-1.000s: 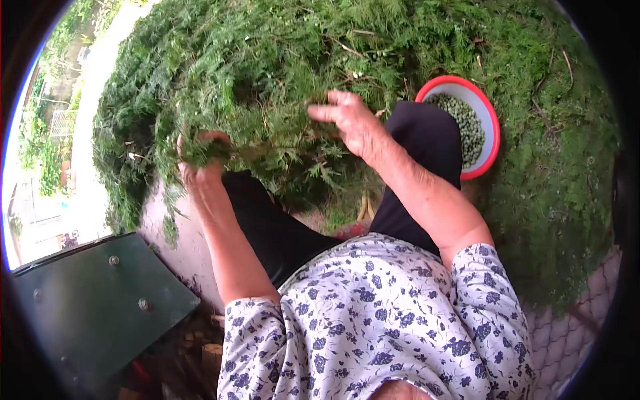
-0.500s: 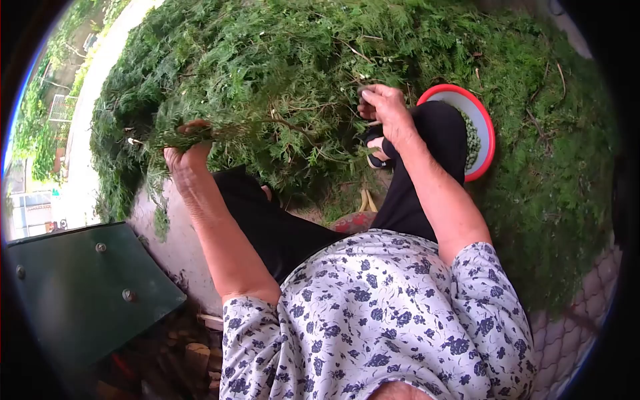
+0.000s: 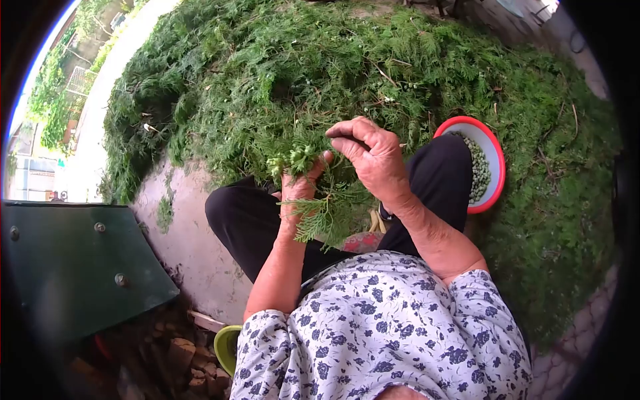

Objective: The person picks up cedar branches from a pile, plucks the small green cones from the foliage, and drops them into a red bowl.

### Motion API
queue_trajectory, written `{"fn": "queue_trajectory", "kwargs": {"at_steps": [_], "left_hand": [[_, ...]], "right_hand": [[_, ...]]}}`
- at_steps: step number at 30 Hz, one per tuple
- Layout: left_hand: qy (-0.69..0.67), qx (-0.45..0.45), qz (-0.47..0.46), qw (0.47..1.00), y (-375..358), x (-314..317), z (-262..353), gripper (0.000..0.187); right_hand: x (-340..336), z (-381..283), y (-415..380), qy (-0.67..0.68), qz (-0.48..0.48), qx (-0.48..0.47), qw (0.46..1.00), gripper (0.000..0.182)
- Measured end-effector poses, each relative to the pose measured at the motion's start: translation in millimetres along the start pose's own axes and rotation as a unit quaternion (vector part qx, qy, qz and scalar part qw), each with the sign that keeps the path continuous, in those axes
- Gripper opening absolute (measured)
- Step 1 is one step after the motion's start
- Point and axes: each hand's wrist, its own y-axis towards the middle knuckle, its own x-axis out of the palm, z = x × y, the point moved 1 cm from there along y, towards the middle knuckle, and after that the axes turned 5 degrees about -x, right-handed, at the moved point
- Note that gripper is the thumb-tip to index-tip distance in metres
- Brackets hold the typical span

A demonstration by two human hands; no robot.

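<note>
My left hand (image 3: 303, 183) is closed around a green sprig (image 3: 327, 217) with pale green cones at its tip, in front of my left knee. Just to the right, my right hand (image 3: 373, 157) is raised with thumb and forefinger stretched toward the sprig and a gap between them; nothing shows in it. Beside my right knee stands a red-rimmed bowl (image 3: 500, 167) holding small round green cones (image 3: 479, 170). A large heap of green branches (image 3: 247, 87) lies beyond both hands.
A dark green panel with bolts (image 3: 80, 267) is at the left, above broken wood-like pieces (image 3: 183, 353). A yellow-green container (image 3: 228, 350) sits beside my left sleeve. Pale ground (image 3: 200, 247) shows left of my knee.
My left hand has come right and nearer my right hand, now with a cone-bearing sprig. My right hand has moved slightly left and down. The view has shifted, and the yellow-green container now shows.
</note>
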Motion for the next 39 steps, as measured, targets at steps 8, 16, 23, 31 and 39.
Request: {"fn": "queue_trajectory", "kwargs": {"at_steps": [8,16,23,31,39], "left_hand": [[0.215,0.063,-0.074,0.972,4,-12,-15,0.023],[-0.024,-0.158,-0.066,0.985,-12,-14,-3,0.029],[0.022,-0.054,-0.01,0.998,-10,-7,-20,0.023],[-0.031,-0.009,-0.019,0.999,-8,-39,-38,0.036],[-0.041,-0.025,0.026,0.999,-14,-30,-31,0.031]], "right_hand": [[4,34,-17,-0.021,-0.143,0.068,0.987,0.019],[-8,52,-24,0.099,-0.085,0.242,0.961,0.015],[1,69,-34,0.005,-0.016,0.124,0.992,0.01],[-13,64,-19,0.384,0.035,0.319,0.866,0.011],[3,67,-28,0.313,-0.078,0.347,0.881,0.02]]}}
